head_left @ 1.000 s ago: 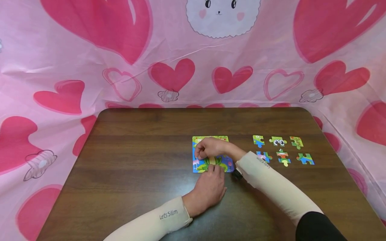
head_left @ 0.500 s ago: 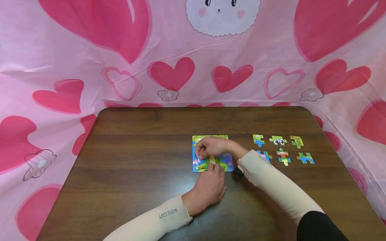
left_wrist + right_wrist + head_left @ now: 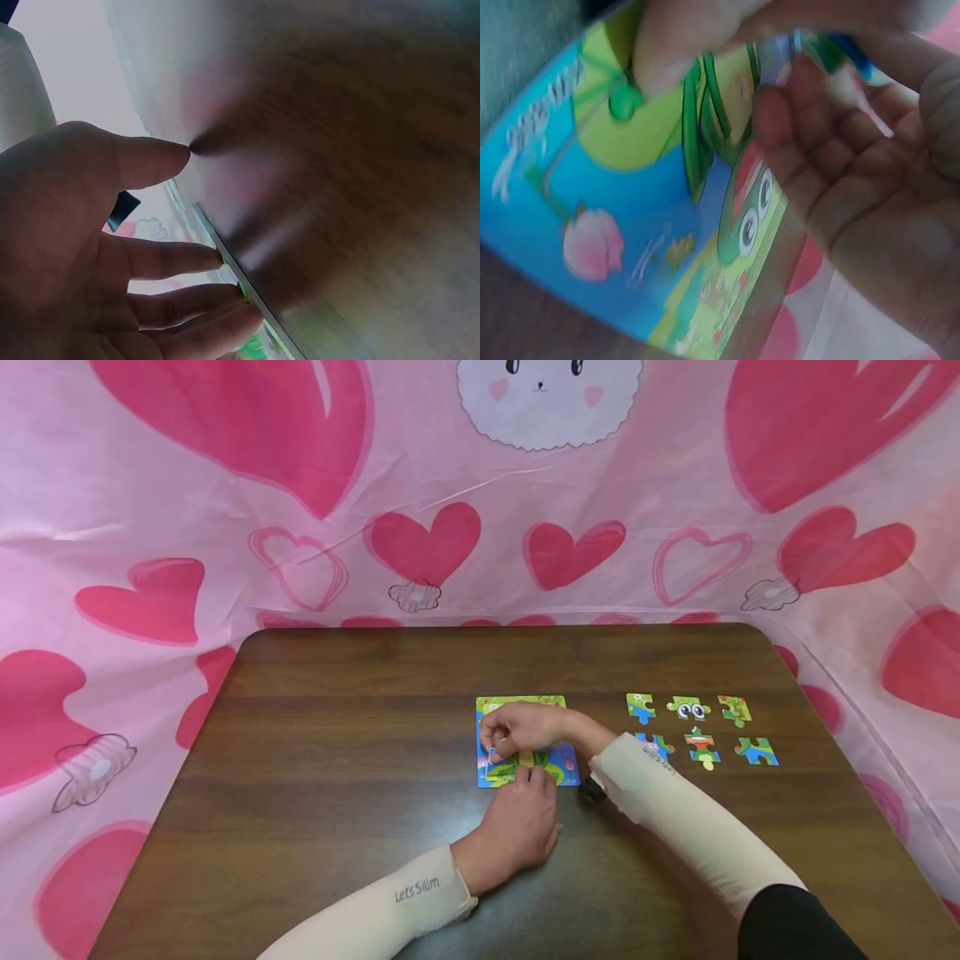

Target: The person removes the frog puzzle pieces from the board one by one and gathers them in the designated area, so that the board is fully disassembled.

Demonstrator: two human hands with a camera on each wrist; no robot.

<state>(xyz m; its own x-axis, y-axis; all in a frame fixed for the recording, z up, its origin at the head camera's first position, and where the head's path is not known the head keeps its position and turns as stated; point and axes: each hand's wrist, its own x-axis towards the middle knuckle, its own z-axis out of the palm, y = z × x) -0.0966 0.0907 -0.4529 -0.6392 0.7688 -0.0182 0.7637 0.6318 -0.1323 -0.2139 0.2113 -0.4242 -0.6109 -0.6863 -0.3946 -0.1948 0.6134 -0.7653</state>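
A square frog-picture puzzle board [image 3: 566, 768] lies on the wooden table, its far edge partly hidden by my right hand [image 3: 525, 727]. That hand is bent over the left half of the board and pinches a small puzzle piece [image 3: 847, 64], largely covered by the fingers, with blue, green and a pale edge showing. My left hand [image 3: 517, 822] rests at the near side of the board, fingertips on its edge. In the left wrist view its fingers [image 3: 180, 256] are extended onto the board [image 3: 251, 285], while the thumb touches the table apart from it.
Several loose jigsaw pieces lie in two rows right of the board, among them one with eyes [image 3: 688, 710] and a blue-green one [image 3: 757, 752]. The right forearm sleeve [image 3: 675, 818] passes just in front of them. A pink heart-print cloth [image 3: 427, 460] hangs behind the table [image 3: 337, 760].
The right hand's fingers shift only slightly over the left part of the board, and the piece at its fingertips shows a bit differently. My left hand stays in place on the near edge.
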